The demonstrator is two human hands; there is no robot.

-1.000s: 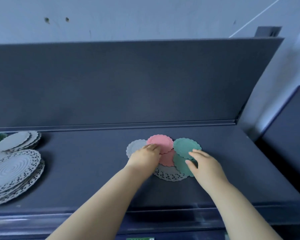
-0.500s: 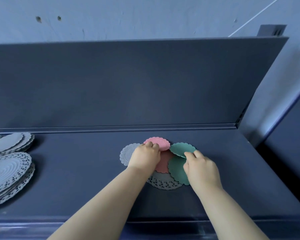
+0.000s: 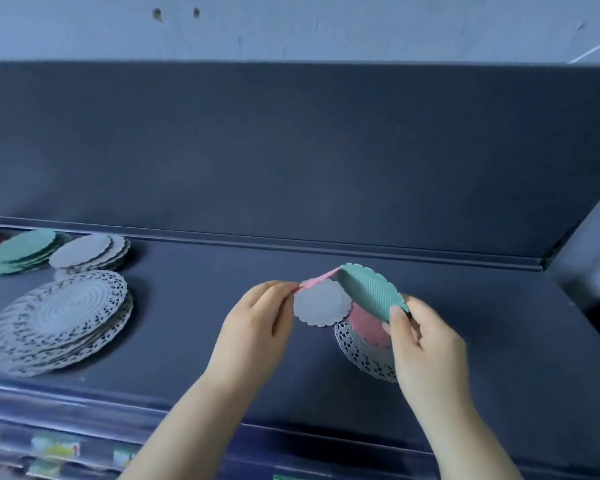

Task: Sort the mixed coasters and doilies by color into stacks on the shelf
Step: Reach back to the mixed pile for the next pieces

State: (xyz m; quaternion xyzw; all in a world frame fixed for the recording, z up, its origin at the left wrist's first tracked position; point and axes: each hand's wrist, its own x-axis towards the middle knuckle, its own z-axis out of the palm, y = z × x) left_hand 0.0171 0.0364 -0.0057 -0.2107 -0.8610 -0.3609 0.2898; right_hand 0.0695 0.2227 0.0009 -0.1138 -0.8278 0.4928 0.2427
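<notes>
Both bare forearms reach up from the bottom edge of the frame and converge toward its centre. The left forearm (image 3: 187, 427) rises from the lower middle, angled up and to the right. The left hand (image 3: 257, 327) shows its back to the camera, and its curled fingertips pinch the edge of a pink scalloped round coaster (image 3: 317, 280). The right forearm (image 3: 465, 438) rises from the lower right, leaning left. The right hand (image 3: 426, 344) sits right of centre with its fingers curled. Its thumb (image 3: 397, 318) points upward and presses the lower edge of a teal ribbed scalloped round coaster (image 3: 371, 289), which is held tilted. The two hands are near each other but apart.
</notes>
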